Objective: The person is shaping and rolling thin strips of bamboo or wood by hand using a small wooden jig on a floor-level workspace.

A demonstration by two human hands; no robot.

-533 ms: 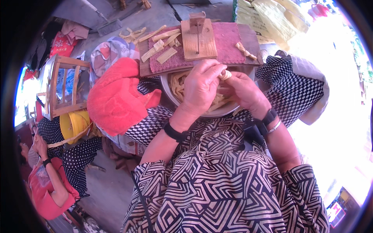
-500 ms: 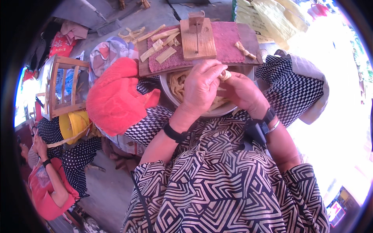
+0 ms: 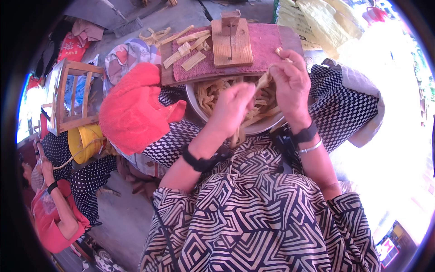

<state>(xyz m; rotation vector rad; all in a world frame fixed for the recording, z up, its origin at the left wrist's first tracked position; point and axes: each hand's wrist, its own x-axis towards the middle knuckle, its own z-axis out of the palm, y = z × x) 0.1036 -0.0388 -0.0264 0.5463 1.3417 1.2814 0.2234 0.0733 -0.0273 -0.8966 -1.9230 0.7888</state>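
Observation:
Over a metal basin (image 3: 193, 104) of pale yellow, knotted strips, both my hands work close together. My right hand (image 3: 292, 86) is raised, its fingers pinching a twisted pale yellow strip (image 3: 264, 81) that runs toward the left. Lower down, my left hand (image 3: 232, 106) is closed at the strip's other end, its fingertips slightly blurred. Just beyond the right fingers, the end of a knotted strip (image 3: 279, 51) shows at the pink cloth (image 3: 263, 43); the hand hides the rest.
A wooden block (image 3: 232, 47) with an upright piece stands on the cloth-covered board (image 3: 168, 78), beside several flat strips (image 3: 194, 61). A red towel (image 3: 133, 113) covers my left leg. At far left, another person (image 3: 63, 213) works by a yellow bucket (image 3: 86, 143) and wooden stool (image 3: 81, 90).
My hands have drawn apart from the small knot held between them. The right has moved up and right, toward the board; the left has dropped slightly, uncovering more of the basin.

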